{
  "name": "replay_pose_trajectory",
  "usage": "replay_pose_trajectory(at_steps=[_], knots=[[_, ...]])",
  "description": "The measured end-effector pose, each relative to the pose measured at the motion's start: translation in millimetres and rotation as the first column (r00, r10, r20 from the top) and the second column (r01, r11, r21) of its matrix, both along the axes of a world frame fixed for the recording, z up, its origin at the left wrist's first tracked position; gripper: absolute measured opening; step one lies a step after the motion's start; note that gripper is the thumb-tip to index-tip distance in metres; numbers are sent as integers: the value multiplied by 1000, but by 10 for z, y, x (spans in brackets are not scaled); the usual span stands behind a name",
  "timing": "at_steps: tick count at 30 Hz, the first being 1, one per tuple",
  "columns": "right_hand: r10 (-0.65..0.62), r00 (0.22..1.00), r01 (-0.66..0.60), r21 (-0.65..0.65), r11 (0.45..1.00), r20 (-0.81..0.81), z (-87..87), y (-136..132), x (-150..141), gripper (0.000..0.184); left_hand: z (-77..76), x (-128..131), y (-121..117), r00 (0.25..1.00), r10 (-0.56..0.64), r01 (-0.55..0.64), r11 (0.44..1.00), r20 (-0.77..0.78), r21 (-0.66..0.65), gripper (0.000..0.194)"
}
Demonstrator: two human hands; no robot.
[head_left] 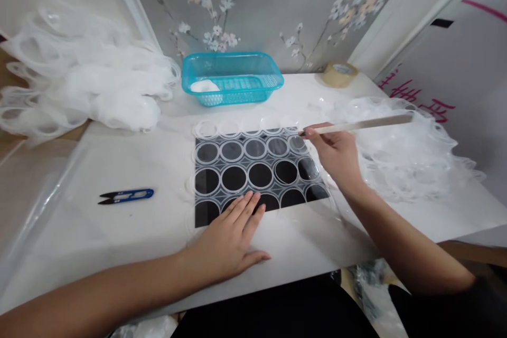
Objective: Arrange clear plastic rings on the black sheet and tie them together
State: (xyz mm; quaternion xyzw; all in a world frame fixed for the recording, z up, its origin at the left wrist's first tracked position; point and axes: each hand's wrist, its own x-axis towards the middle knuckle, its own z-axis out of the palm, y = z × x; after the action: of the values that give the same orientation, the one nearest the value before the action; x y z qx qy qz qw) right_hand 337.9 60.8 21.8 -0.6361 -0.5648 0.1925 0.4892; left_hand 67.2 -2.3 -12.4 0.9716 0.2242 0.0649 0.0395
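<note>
A dark sheet with rows of pale circles [260, 175] lies on the white table, and clear film with round outlines overlaps its edges. Across its near edge my left hand [232, 235] lies flat, fingers stretched out and holding nothing. My right hand [336, 156] is at the far right corner of the sheet, fingers closed around a long pale stick [370, 123]. The stick's dark tip is at the last circle of the far rows, while its wider end extends to the right. Whether the tip touches the film I cannot tell.
Blue thread snips [130, 196] lie to the left. A turquoise basket [233, 97] with a white item [204, 86] inside stands at the back, and a tape roll [339, 74] sits right of it. Heaps of clear ring-cut film flank the table, left [87, 68] and right [407, 153].
</note>
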Motion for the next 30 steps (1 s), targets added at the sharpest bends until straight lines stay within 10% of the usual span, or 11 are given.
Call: replay_pose_trajectory(at_steps=[4, 8, 18, 30], knots=[[-29, 937, 4, -71, 997, -349, -60, -48, 152, 18, 114, 60, 118, 994, -10, 12, 1000, 106, -14, 61], [-58, 682, -86, -158, 984, -729, -149, -90, 145, 16, 286, 351, 490, 986, -21, 38, 994, 167, -99, 34], [-97, 330, -112, -141, 984, -939, -266, -495, 4, 13, 230, 1200, 876, 991, 117, -94, 952, 62, -290, 18], [-56, 303, -162, -109, 981, -951, -263, -617, -27, 18, 552, 1050, 1152, 980, -149, 84, 907, -128, -414, 9]])
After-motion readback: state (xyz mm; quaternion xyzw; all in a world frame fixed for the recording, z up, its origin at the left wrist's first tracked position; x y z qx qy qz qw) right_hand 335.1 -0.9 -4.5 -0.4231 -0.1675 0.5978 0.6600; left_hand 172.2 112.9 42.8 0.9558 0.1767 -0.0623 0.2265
